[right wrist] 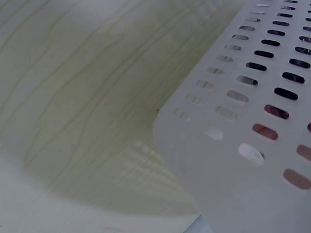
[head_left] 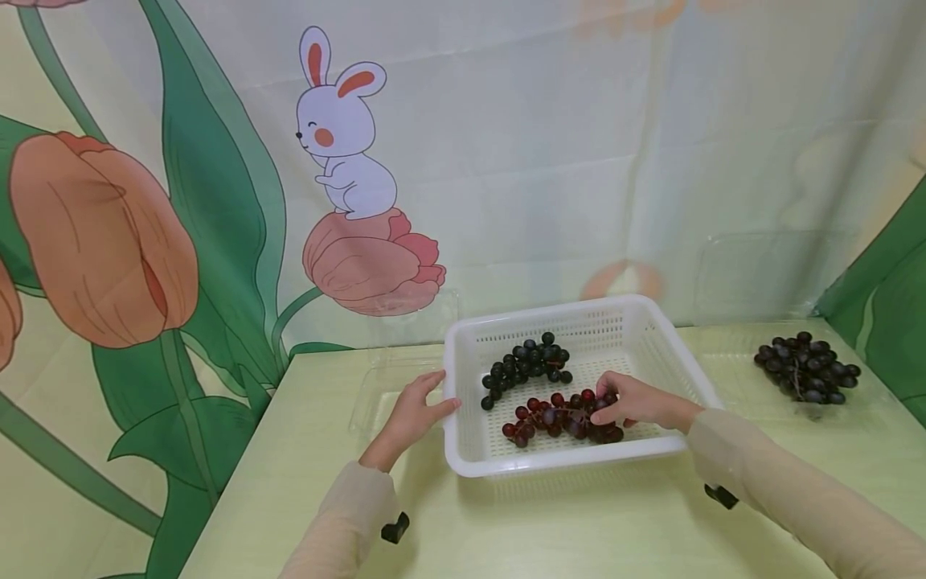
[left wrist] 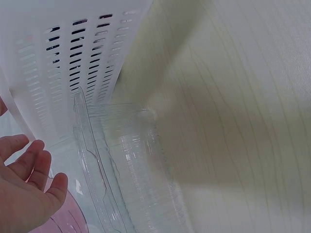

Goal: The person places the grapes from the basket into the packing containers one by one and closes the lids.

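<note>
A white plastic basket (head_left: 564, 462) with slotted walls stands on the table. Inside lie a bunch of black grapes (head_left: 524, 366) and, nearer the front, a bunch of red grapes (head_left: 553, 420). My right hand (head_left: 637, 402) reaches over the basket's right side and holds the right end of the red bunch between thumb and fingers. At the left rim, my left hand (head_left: 415, 414) touches the basket with its thumb and fingers extended. In the left wrist view the fingers (left wrist: 36, 170) are spread beside the outer wall. The right wrist view hides the right hand behind the basket wall (right wrist: 194, 150).
A clear plastic container (head_left: 369, 398) with a raised lid sits left of the basket, beside my left hand. Another clear container (head_left: 731, 342) at the right holds a bunch of dark grapes (head_left: 806, 368). A printed cloth (head_left: 521, 161) hangs behind the table (head_left: 289, 482).
</note>
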The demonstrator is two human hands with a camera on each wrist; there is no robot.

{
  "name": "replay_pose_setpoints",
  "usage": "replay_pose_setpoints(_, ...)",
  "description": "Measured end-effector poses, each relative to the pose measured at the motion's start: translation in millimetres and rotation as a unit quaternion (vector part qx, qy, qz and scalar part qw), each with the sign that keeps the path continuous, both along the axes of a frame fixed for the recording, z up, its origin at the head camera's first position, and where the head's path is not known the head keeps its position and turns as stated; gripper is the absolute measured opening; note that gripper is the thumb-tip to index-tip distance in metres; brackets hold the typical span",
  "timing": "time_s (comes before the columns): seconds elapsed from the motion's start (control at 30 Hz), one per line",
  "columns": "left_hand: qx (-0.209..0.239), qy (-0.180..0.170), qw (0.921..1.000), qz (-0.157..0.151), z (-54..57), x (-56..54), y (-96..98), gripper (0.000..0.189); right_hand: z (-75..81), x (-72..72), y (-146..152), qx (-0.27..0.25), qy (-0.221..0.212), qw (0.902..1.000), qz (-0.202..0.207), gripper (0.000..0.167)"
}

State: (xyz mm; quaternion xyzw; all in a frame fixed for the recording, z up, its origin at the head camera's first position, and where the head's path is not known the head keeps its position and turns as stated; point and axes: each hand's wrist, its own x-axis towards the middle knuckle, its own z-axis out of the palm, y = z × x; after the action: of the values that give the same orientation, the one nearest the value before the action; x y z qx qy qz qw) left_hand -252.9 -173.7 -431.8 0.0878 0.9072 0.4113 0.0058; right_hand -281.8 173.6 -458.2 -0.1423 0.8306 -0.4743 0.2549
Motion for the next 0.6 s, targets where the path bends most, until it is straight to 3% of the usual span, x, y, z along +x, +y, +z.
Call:
replay_pose_setpoints(0.13,0.0,0.0,1.0,0.0,-0.1,-0.4,-0.5,0.06,1.8,0.0,-1.4,-0.006,-0.009,0.9999,0.004,0.04)
replay_pose_setpoints(0.37,0.001,0.0,1.0,0.0,-1.1,-1.0,-0.8,0.06,3.9,0.8,-5.5,0.014,-0.02,0.9995,0.019,0.062)
replay_pose_setpoints(0.6,-0.001,-0.003,1.0,0.004,-1.8,-0.7,-0.8,0.059,3.3,2.9,-10.3,0.011,-0.018,0.9993,0.029,0.068)
